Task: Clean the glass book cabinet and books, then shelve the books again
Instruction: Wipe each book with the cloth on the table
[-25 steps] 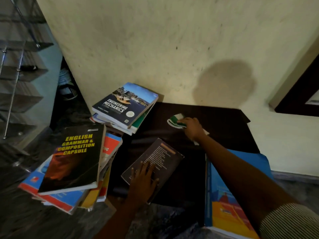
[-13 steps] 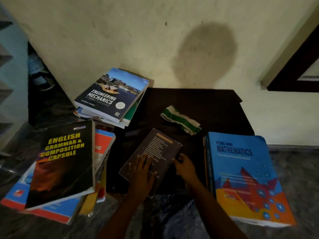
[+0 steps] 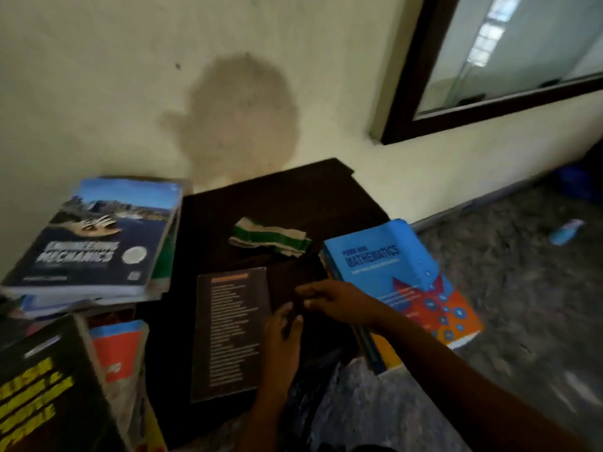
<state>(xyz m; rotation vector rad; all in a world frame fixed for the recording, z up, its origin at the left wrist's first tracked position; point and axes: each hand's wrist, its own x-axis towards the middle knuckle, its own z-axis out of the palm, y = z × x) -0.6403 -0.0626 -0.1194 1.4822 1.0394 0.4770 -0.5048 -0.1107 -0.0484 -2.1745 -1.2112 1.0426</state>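
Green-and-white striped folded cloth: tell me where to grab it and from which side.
Probably pinch the green-and-white striped folded cloth mid-length across its narrow width, from above: it lies flat, lengthwise left-right, on the dark table.

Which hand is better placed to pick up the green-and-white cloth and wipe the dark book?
Probably the right. The right hand sits nearer the green-and-white cloth, its fingers loosely extended, while the left hand rests on the dark book and can steady it.
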